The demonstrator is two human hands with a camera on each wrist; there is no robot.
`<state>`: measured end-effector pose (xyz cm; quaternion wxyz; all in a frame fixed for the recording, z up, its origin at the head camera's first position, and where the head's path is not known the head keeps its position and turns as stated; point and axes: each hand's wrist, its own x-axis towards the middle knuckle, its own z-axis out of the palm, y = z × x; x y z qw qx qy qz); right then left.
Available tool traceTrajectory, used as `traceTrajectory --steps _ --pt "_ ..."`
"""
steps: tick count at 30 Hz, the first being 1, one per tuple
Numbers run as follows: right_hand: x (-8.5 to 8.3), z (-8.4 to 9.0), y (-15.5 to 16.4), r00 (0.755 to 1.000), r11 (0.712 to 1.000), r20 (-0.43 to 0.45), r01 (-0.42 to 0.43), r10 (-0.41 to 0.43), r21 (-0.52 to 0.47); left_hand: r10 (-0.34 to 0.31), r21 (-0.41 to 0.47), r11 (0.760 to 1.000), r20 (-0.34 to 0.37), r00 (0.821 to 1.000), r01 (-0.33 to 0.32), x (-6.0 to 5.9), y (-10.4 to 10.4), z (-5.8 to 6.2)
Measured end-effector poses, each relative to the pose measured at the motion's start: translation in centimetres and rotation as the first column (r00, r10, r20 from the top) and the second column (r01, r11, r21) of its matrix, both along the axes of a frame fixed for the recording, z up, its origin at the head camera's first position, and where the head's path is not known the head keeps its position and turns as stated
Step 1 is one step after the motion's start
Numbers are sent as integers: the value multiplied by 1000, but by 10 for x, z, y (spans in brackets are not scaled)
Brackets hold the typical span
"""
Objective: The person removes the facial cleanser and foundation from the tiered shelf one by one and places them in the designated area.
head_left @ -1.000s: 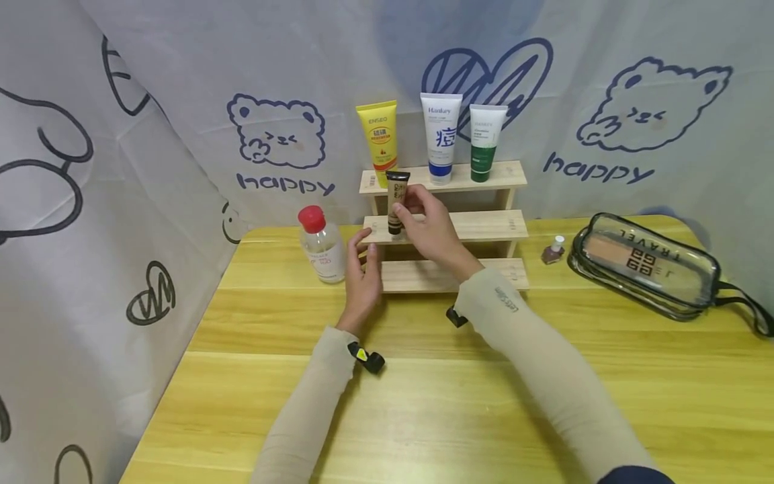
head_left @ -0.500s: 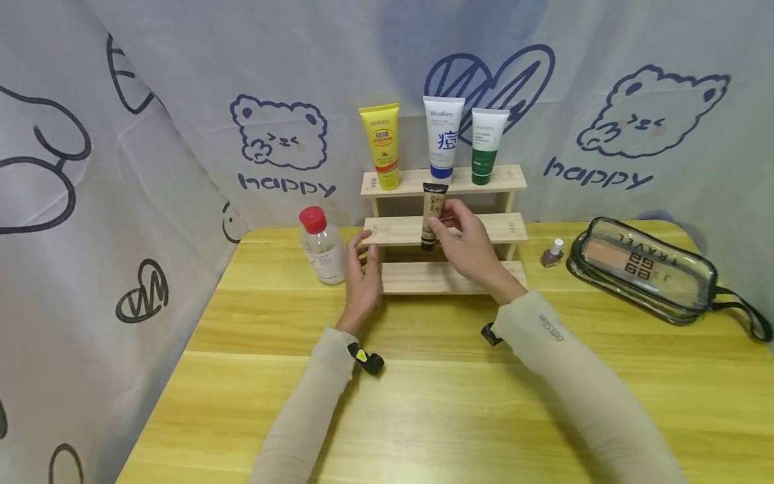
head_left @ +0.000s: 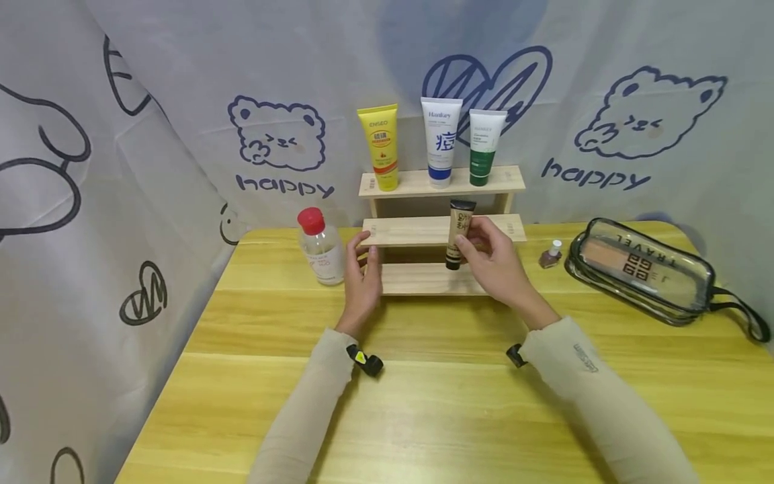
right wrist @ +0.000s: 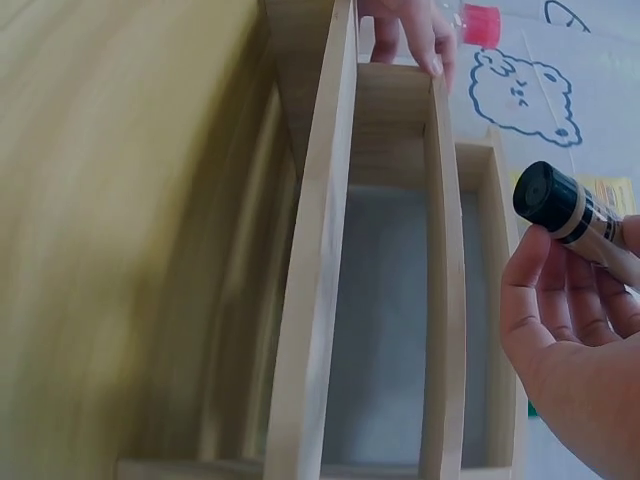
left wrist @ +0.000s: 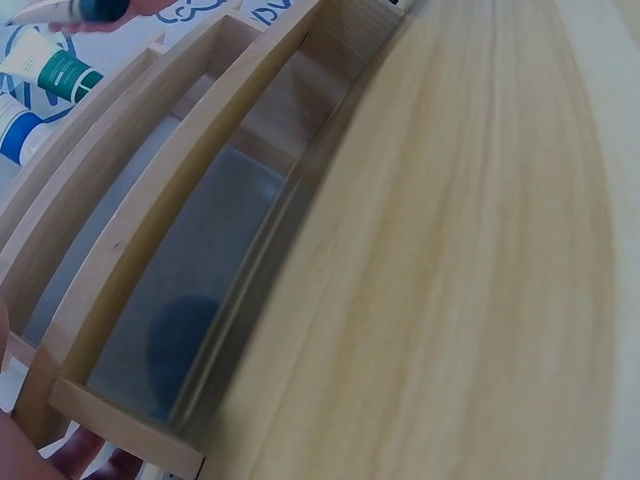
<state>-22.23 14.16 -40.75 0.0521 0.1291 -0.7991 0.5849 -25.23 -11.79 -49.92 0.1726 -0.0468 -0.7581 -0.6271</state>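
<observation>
Three-tier wooden rack is standing upright; left hand is gripping its left end. Right hand is pinching a small beige tube in a narrow hold; tube is pointing cap-down over the rack's lower tiers.

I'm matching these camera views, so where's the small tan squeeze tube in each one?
Head: tan squeeze tube right of centre, in the right hand.
Left wrist: tube at the top-left, partly cut off.
Right wrist: tube at the right edge, about mid-height.
Shared landmark: the three-tier wooden rack.
</observation>
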Motion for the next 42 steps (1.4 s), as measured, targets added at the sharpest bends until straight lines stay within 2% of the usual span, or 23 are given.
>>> traceTrajectory --steps 20,32,42 --pt "33 -17 59 999 998 14 48 -49 40 -4 -12 1000 -1 1000 4 1 0 2" --pt "43 -32 93 993 989 -1 117 -118 89 -11 -21 1000 -11 1000 11 0 2 3" --pt "45 -41 114 988 986 75 130 -138 104 -14 -15 1000 -2 1000 14 -3 -1 -1"
